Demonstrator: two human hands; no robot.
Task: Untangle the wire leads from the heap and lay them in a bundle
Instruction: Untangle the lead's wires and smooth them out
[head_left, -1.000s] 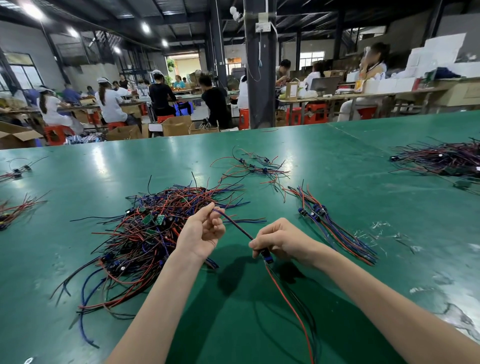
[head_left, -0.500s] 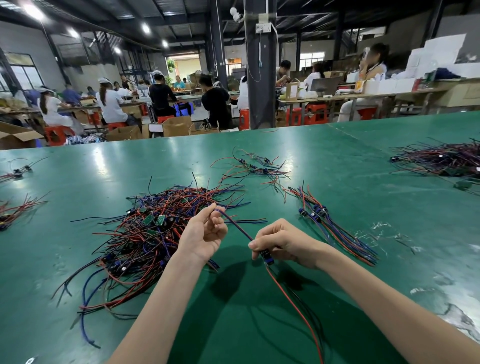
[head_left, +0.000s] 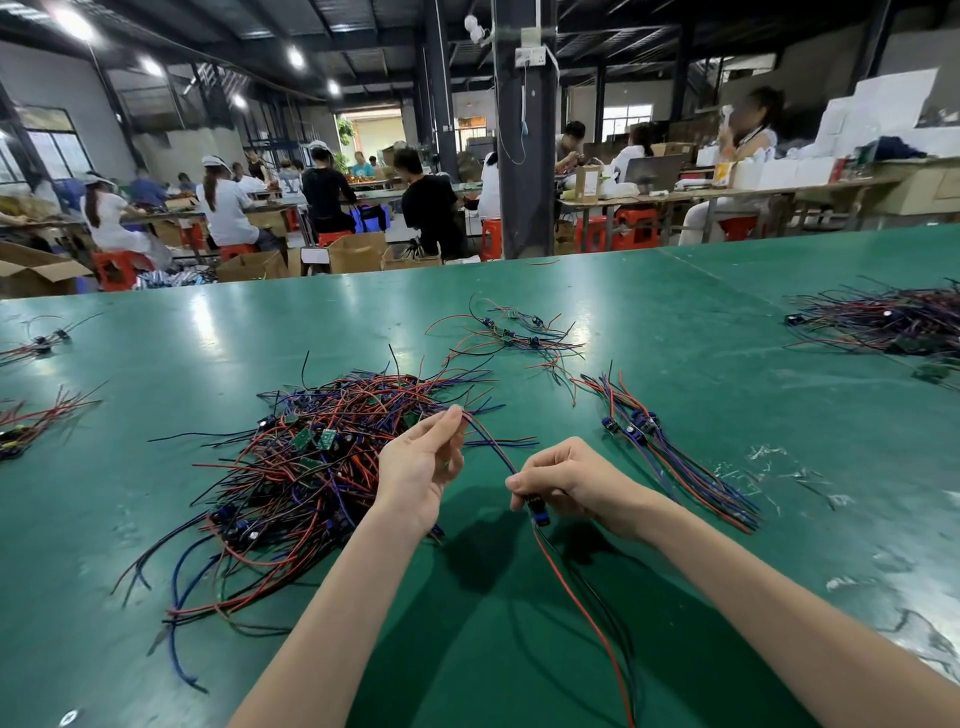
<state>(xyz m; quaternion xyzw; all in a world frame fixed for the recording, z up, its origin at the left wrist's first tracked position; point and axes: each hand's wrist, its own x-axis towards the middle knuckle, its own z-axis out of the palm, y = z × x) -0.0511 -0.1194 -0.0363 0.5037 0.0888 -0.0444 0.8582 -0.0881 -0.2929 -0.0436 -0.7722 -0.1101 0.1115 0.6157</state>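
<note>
A tangled heap of red, blue and black wire leads (head_left: 306, 467) with small green boards lies on the green table (head_left: 675, 332), left of centre. My left hand (head_left: 421, 465) is raised at the heap's right edge and pinches the upper end of one wire lead (head_left: 493, 449) between thumb and fingertips. My right hand (head_left: 566, 480) grips the same lead lower down at its small blue and black component, and red and black tails hang from it toward me. To the right lies a straightened bundle of leads (head_left: 670, 457).
A loose small cluster of leads (head_left: 511, 335) sits beyond the heap. Another big heap (head_left: 888, 319) lies far right, smaller bunches (head_left: 31, 421) at the left edge. Clear plastic scraps (head_left: 779, 467) litter the right side. People work at benches behind the table.
My left hand has opened its lower fingers and lifted slightly, drawing the lead's end up from the heap. My right hand keeps its grip in nearly the same spot.
</note>
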